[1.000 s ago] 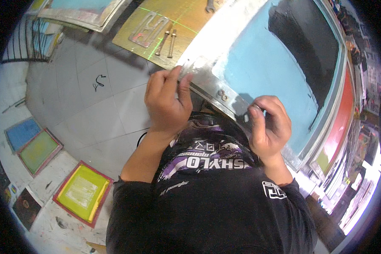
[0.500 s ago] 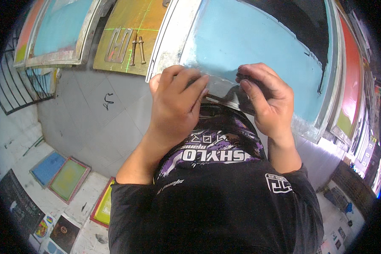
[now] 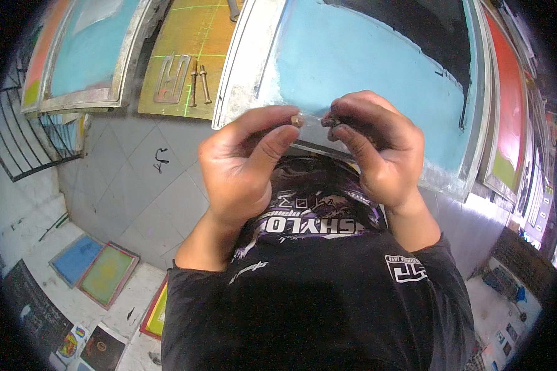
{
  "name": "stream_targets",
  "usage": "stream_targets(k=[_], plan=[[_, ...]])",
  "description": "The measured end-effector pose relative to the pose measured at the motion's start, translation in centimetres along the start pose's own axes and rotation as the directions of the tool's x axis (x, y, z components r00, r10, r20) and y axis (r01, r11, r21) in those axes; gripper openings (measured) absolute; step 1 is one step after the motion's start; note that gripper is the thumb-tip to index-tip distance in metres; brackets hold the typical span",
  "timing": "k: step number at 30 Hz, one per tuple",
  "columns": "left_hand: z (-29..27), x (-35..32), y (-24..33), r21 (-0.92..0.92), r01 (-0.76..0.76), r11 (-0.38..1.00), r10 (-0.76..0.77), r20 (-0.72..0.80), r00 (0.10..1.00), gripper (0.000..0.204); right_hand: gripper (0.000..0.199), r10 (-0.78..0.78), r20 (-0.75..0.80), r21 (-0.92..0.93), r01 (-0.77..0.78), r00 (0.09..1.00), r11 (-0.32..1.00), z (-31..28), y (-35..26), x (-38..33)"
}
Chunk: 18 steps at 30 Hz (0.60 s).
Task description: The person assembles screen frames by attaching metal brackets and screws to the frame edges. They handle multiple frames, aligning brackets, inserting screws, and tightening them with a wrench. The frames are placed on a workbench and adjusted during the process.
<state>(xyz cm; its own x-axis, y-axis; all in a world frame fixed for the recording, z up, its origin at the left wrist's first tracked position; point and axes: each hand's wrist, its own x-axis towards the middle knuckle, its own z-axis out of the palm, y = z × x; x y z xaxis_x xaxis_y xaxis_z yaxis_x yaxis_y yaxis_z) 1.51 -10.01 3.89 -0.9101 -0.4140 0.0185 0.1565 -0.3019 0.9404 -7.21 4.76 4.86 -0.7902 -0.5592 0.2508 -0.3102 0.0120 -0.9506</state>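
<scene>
Between the thumb and forefinger of my left hand (image 3: 244,164) is a small brass-coloured nut (image 3: 296,120), mostly covered by the fingertips. My right hand (image 3: 387,145) pinches a small dark metal piece (image 3: 332,122); its exact kind is hard to make out, and the fingertips look blackened. The two hands face each other a short gap apart, over the near edge of a large framed screen (image 3: 346,62) with a light blue surface and a black area at its far right.
Left of the screen, a yellow-brown board (image 3: 213,49) carries two bolts (image 3: 194,83), a slotted metal plate (image 3: 172,79) and a wrench end (image 3: 233,9). Another blue framed screen (image 3: 96,55) stands farther left. A black bent piece (image 3: 160,159) lies on the tiled floor (image 3: 130,185).
My left hand has turned, so its thumb and the nut now show. My right hand has shifted slightly left, bringing its fingertips nearer the left ones. The view has moved a little.
</scene>
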Motion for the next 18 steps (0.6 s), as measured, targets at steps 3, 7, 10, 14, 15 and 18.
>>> stream_targets(k=[3, 7, 10, 14, 15, 18], plan=[[0.2, 0.0, -0.5, -0.227, 0.071, 0.971, -0.067, 0.025, 0.997, 0.019, 0.023, -0.115, 0.086, -0.063, 0.121, 0.99, 0.991, 0.3, -1.1, 1.0], [-0.1, -0.3, -0.9, -0.274, 0.076, 0.959, -0.074, 0.018, 0.997, 0.019, 0.026, -0.233, 0.18, -0.149, 0.26, 0.956, 0.954, 0.5, -1.6, 1.6], [-0.1, -0.5, -0.8, -0.274, 0.107, 0.956, -0.112, -0.002, 0.994, 0.018, 0.025, -0.258, 0.219, -0.162, 0.296, 0.941, 0.942, 0.7, -1.7, 1.8], [-0.1, -0.8, -0.8, -0.208, 0.039, 0.977, -0.049, -0.046, 0.998, 0.017, 0.024, -0.267, 0.214, -0.142, 0.3, 0.94, 0.943, 1.2, -1.8, 1.9], [-0.1, -0.8, -0.8, -0.171, 0.022, 0.985, -0.032, -0.059, 0.998, 0.017, 0.023, -0.271, 0.199, -0.161, 0.304, 0.942, 0.939, 1.4, -1.7, 1.8], [-0.3, -0.9, -0.8, -0.051, -0.046, 0.998, 0.042, -0.082, 0.996, 0.016, 0.023, -0.282, 0.175, -0.185, 0.313, 0.943, 0.932, 1.8, -1.3, 1.8]])
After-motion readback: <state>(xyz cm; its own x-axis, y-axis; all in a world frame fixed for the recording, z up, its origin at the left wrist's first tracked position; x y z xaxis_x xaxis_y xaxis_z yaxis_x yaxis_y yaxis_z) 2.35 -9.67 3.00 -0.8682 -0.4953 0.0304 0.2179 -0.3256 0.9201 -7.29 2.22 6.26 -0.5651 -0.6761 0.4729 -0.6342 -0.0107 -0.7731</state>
